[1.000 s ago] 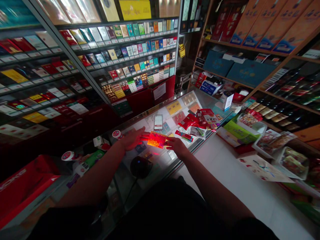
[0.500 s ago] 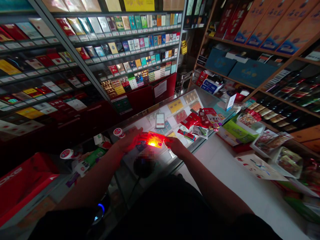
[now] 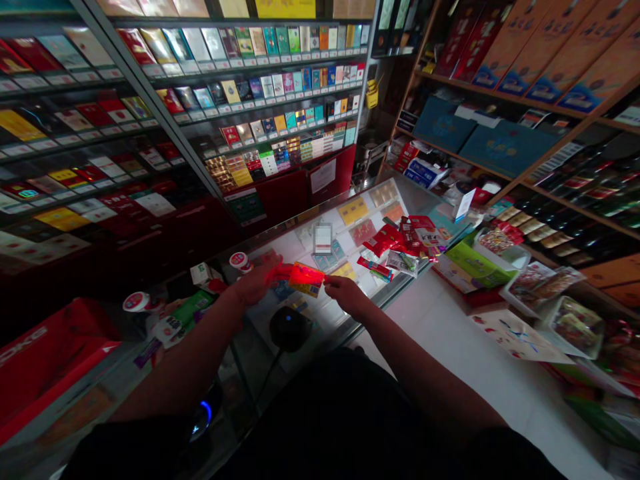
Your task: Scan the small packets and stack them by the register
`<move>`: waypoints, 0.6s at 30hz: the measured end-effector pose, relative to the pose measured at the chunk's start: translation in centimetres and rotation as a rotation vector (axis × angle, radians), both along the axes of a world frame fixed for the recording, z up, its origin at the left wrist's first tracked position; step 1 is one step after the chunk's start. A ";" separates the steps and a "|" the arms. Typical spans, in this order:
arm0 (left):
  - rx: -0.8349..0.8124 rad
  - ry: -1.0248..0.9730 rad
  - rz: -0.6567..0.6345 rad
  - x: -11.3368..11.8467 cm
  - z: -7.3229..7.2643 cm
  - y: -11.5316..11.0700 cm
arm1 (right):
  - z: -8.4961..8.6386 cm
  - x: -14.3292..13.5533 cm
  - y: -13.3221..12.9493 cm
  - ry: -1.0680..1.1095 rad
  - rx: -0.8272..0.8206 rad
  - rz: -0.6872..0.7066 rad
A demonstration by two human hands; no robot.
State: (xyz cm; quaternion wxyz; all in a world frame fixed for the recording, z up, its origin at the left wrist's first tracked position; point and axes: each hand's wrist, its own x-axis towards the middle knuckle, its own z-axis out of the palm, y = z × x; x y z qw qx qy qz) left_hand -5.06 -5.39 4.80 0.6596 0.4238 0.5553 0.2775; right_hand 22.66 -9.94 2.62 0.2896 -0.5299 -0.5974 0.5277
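Note:
A small flat packet (image 3: pixel 307 280) is held between my hands over the glass counter, lit red across its top; its print is too blurred to read. My right hand (image 3: pixel 344 294) pinches the packet's right edge. On the other side, my left hand (image 3: pixel 257 283) has its fingers closed at the left edge, partly washed out by red light. A black desktop scanner (image 3: pixel 289 329) with a small blue light stands just below the packet, its cable running toward me.
Red snack bags (image 3: pixel 387 239) and thin packets lie to the right on the glass counter (image 3: pixel 320 320). Tubs with red lids, such as one tub (image 3: pixel 240 261), and a red box (image 3: pixel 60 363) are at left. Cigarette shelves (image 3: pixel 280 87) stand behind; open snack boxes (image 3: pixel 505 250) stand right.
The bright glow on the packet has dimmed to a red band across its top. The packet has tilted slightly and shifted a little left; both hands keep their places at its edges.

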 end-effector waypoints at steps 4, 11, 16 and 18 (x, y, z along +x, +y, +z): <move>0.008 0.004 0.030 -0.2 0.1 -0.5 | 0.6 -0.4 -0.5 -0.042 0.088 0.042; 0.047 0.043 -0.009 -0.7 0.2 -0.7 | 0.8 -1.3 -0.9 0.021 -0.023 0.041; 0.084 0.030 0.035 -0.8 0.3 -1.0 | 0.6 -1.4 -0.5 0.043 0.071 0.052; 0.106 0.030 0.076 -0.7 0.5 -1.2 | 0.5 -1.4 -0.4 0.060 0.093 0.040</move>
